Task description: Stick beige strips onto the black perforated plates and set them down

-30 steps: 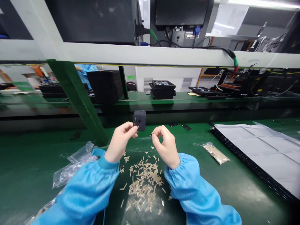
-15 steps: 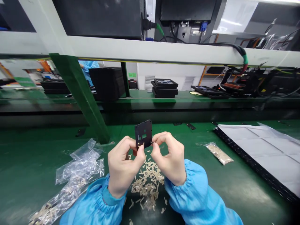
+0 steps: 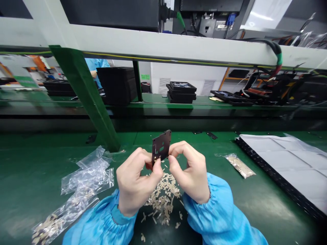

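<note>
My left hand (image 3: 136, 182) pinches the lower left edge of a small black square plate (image 3: 161, 146) with cut-out holes, held upright above the bench. My right hand (image 3: 190, 170) is closed too, its thumb and forefinger pressed against the plate's right edge. Both wrists wear blue sleeves. Under the hands lies a heap of small tan strips (image 3: 163, 199) on the green mat.
Clear plastic bags (image 3: 85, 175) lie to the left, and a small bag of tan strips (image 3: 239, 165) to the right. At far right is a black tray under a white sheet (image 3: 286, 163). A green post (image 3: 87, 102), black tray stacks (image 3: 181, 92) and a person in blue (image 3: 95, 66) stand beyond.
Both hands came together and closer to me; the right hand, apart a second ago, now grips the plate's right edge. The plate has tilted slightly.
</note>
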`<state>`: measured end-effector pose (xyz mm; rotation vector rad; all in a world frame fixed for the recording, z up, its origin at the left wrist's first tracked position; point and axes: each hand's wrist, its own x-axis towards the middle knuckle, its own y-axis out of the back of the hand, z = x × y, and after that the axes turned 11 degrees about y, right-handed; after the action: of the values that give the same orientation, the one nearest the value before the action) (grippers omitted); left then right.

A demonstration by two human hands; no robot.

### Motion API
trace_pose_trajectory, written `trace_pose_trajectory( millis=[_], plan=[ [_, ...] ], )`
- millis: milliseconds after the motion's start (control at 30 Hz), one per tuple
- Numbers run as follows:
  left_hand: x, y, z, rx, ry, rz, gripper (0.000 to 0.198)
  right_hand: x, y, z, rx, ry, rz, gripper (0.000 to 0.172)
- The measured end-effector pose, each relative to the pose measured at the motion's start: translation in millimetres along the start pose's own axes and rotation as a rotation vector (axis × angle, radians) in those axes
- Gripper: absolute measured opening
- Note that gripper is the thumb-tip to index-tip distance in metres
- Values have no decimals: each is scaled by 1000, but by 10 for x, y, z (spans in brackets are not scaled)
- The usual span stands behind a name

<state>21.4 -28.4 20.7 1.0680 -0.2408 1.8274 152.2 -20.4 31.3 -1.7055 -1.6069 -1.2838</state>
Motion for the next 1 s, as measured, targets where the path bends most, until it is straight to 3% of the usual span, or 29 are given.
trace_pose_trajectory(
  millis=[300, 700, 1000],
  plan=[
    [-8, 35, -30, -140, 115, -82, 19, 22, 68, 26, 232, -131, -50, 12],
    [19, 67, -21, -159, 125, -111, 17, 59, 110, 38, 401, -206, -91, 13],
    [19, 71, -24, -155, 115, -108, 15, 58, 101, 23, 336, -185, -76, 14]
  ],
)
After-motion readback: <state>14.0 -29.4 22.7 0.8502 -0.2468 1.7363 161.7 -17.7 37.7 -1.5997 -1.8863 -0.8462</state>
